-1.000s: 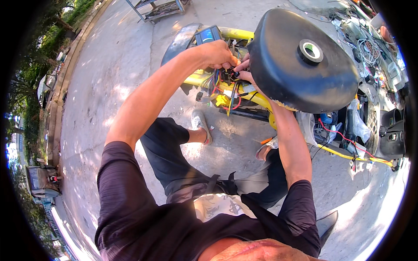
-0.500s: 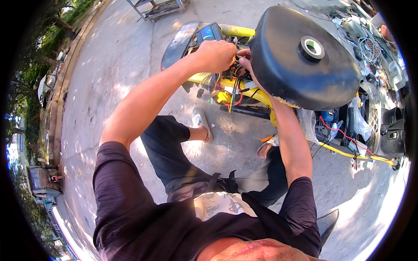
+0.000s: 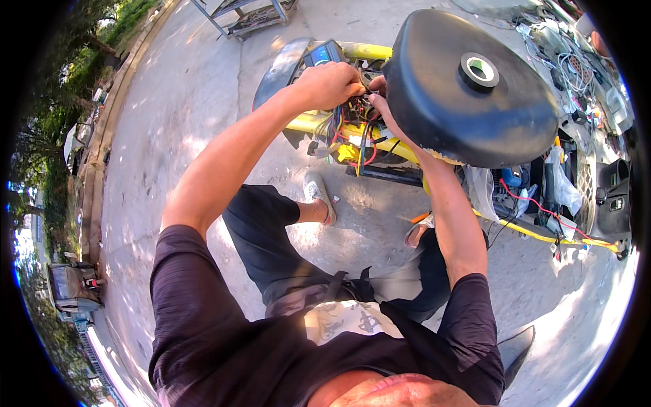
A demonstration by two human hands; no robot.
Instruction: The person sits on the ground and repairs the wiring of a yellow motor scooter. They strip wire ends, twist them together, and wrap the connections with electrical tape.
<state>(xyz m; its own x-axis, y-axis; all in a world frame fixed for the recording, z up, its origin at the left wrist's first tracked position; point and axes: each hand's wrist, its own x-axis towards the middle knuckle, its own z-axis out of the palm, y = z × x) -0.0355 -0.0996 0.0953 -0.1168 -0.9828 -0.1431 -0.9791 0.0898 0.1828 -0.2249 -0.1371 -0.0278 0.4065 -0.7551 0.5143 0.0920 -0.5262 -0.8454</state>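
My left hand point(image 3: 330, 86) is closed, its fingertips pinching a thin wire above the open middle of a yellow-framed scooter point(image 3: 407, 150). Close against it, my right hand point(image 3: 382, 100) also has thumb and fingers pinched together on the wire; the seat hides part of this hand. Below both hands spreads a tangle of coloured wires point(image 3: 333, 127) with a yellow connector point(image 3: 348, 152). A large black seat point(image 3: 434, 88) stands tilted up just right of my right hand, and a roll of black tape point(image 3: 479, 72) lies on it.
Behind my left hand sits a blue-and-black box point(image 3: 324, 53). Cables, plastic bags and parts point(image 3: 576, 74) crowd the right side. A red cable point(image 3: 539, 210) runs along the scooter's right end. A metal cart point(image 3: 254, 17) stands at the far side, a parked vehicle point(image 3: 71, 288) at the left.
My left hand has shifted slightly left and turned, its fingers still close to those of my right hand. The right hand stays beside the seat. The whole view has moved a little.
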